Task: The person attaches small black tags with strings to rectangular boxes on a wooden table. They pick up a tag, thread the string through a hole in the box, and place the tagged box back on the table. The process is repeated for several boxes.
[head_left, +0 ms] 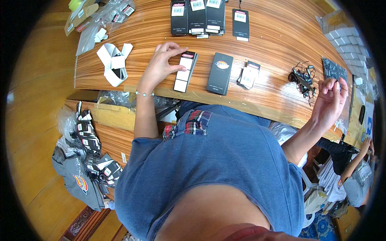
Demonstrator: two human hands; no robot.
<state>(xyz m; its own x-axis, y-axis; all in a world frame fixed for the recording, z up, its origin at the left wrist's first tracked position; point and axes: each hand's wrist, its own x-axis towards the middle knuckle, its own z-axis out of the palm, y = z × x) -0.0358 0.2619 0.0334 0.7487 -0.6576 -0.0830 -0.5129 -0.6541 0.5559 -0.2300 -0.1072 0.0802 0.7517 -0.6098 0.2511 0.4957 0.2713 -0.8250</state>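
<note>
Only 1 view is given, from a fisheye camera worn on the head. It looks steeply down over the person's blue-shirted chest [209, 160] at the wooden counter [273, 48], which sits close ahead. Straight edges bow toward the dark round rim, and the floor [36, 120] shows at the left.

Glossy striped wood tabletop [273, 36] is reflecting light w/ a smooth varnished finish. On it, matt black card tags [185, 71] w/ white paper labels are lying; beside them, thin black cords [302, 78]. Near the table's left end, crinkly clear plastic bags [100, 24] are shining.
</note>
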